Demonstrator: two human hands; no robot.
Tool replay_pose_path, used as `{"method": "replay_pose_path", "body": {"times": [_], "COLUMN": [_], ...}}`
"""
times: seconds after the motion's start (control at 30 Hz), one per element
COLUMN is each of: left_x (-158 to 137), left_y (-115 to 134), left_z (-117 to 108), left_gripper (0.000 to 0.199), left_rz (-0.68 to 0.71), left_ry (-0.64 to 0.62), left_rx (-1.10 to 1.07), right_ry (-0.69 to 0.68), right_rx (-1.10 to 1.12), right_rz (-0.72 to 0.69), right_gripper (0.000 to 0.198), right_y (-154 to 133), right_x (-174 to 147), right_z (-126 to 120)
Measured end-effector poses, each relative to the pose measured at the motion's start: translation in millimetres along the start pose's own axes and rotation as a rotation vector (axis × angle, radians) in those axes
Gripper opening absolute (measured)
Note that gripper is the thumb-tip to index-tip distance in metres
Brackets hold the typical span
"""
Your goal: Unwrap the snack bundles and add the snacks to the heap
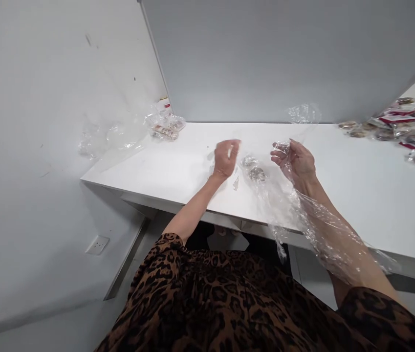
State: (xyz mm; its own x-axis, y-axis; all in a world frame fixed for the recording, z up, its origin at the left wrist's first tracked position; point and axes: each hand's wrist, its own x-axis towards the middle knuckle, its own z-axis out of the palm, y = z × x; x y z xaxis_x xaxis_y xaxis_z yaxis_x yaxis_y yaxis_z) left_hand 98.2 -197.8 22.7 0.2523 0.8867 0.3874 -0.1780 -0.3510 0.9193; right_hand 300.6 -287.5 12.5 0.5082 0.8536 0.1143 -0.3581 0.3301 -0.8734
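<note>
My left hand is over the white table with its fingers curled in and thumb and forefinger close together, slightly blurred. Whatever it may pinch is hidden or too small to name. Just right of it, two round, brownish-grey things lie in clear plastic. My right hand grips a clear plastic bag between thumb and fingers. The thin film trails from these fingers over the table's front edge and along my right forearm. One crumpled end sticks up behind the hand.
Crumpled clear plastic and small packets lie at the table's left end by the wall. Several packaged items with red-edged labels are piled at the far right. A grey panel rises along the back of the white table.
</note>
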Motion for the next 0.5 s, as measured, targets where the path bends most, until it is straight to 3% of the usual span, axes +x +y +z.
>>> {"method": "replay_pose_path", "body": {"times": [0.1, 0.17, 0.3, 0.5], "left_x": [-21, -28, -31, -32], "left_y": [1, -2, -2, 3], "left_z": [18, 23, 18, -12], "left_gripper": [0.004, 0.012, 0.024, 0.032], "left_rz": [0.060, 0.109, 0.181, 0.223], "left_ry": [-0.439, -0.565, -0.629, -0.558], "left_rx": [0.194, 0.289, 0.351, 0.446], "right_ry": [0.006, 0.000, -0.066, -0.115], "right_rx": [0.002, -0.010, -0.038, -0.030], "right_rz": [-0.018, -0.036, -0.083, -0.180], "right_gripper": [0.029, 0.031, 0.030, 0.021], "right_y": [-4, -8, -26, -74], "right_x": [-5, -7, 0, 23], "right_z": [6, 7, 5, 15]}}
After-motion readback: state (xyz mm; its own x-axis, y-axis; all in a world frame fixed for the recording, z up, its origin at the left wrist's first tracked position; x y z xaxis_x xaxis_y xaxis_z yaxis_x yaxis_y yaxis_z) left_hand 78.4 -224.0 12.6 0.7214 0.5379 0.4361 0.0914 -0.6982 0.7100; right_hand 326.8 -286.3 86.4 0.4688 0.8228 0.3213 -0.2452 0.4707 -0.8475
